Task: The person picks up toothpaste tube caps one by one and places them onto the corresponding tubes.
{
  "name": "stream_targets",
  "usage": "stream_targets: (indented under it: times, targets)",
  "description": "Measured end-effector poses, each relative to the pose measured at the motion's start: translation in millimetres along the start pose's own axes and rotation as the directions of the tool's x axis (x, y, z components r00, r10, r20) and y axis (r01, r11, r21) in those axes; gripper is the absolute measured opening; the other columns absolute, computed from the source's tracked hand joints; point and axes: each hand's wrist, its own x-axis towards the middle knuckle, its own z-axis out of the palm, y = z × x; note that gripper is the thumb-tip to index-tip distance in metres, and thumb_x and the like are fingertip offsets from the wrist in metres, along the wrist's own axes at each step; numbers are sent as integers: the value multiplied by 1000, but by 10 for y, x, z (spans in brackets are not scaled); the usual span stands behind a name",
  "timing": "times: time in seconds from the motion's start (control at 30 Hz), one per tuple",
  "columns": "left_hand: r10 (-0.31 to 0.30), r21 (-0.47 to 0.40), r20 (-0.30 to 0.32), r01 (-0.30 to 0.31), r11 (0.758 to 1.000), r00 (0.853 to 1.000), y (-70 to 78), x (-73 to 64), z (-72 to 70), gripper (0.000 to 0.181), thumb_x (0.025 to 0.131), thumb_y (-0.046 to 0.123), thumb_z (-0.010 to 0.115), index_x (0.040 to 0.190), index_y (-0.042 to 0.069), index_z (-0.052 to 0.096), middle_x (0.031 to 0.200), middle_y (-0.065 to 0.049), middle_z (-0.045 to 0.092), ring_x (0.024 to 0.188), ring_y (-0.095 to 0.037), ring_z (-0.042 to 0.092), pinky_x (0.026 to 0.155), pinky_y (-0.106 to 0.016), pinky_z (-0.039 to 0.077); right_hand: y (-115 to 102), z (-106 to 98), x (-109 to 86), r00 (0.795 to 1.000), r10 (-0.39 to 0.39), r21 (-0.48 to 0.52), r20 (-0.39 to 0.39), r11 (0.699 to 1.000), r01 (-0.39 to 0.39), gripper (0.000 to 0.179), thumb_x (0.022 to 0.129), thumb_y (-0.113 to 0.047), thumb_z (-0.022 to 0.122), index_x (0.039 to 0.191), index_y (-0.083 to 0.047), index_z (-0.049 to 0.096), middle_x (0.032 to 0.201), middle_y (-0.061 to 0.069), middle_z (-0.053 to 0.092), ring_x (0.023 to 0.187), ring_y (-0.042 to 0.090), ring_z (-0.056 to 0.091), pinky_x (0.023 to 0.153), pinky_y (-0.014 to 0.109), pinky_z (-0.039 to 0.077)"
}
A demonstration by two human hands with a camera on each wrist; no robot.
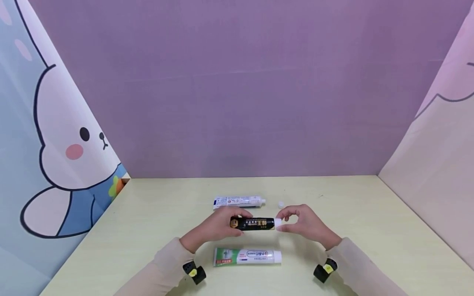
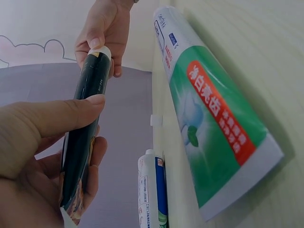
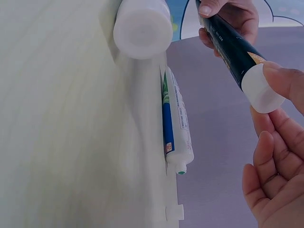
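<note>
My left hand (image 1: 224, 224) grips a black toothpaste tube (image 1: 255, 223) by its body, thumb on one side and fingers on the other, above the table. At the tube's right end, my right hand (image 1: 305, 222) pinches the white cap (image 3: 262, 90) between thumb and fingertips. The cap sits on the tube. Nearer to me lies a green and white toothpaste tube (image 1: 246, 257) with its white cap on. Behind the hands is a white and blue toothpaste tube (image 1: 240, 201); its bare nozzle (image 3: 180, 170) shows in the right wrist view.
A small loose white cap (image 1: 281, 204) stands on the pale table (image 1: 177, 193), right of the rear tube. A purple panel (image 1: 240, 102) closes the back. Printed cartoon panels stand at the left (image 1: 74, 123) and right (image 1: 440, 164).
</note>
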Motion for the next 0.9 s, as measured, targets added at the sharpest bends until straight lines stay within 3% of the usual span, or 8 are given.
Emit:
stream_targets:
  times: [0.33,0.73,0.9]
  targets:
    - [15,-13,1,-15,1000,1000,-45,21,-4,43,75,5,78,114,15,66,116,1,64,103,-14,57,82,-22,47,17,14,11,1000,-26,21,1,999,26,20,74,-25,80,90,-16,71,85,-7,67,82,19,58,81,45,42]
    - [-10,-41,6,10,999,1000,-74,44,-4,40,76,9,77,114,15,67,110,1,65,96,-10,56,78,-22,47,67,-1,24,999,-41,15,2,999,41,23,78,-25,77,97,-13,70,96,-2,68,89,21,58,82,44,45]
    - [-16,-26,11,16,1000,1000,-112,40,-3,39,76,11,78,114,15,67,109,2,66,96,-9,56,81,-25,46,90,-14,34,999,-40,33,24,999,40,26,79,-24,76,101,-11,70,102,1,68,94,30,59,84,50,44]
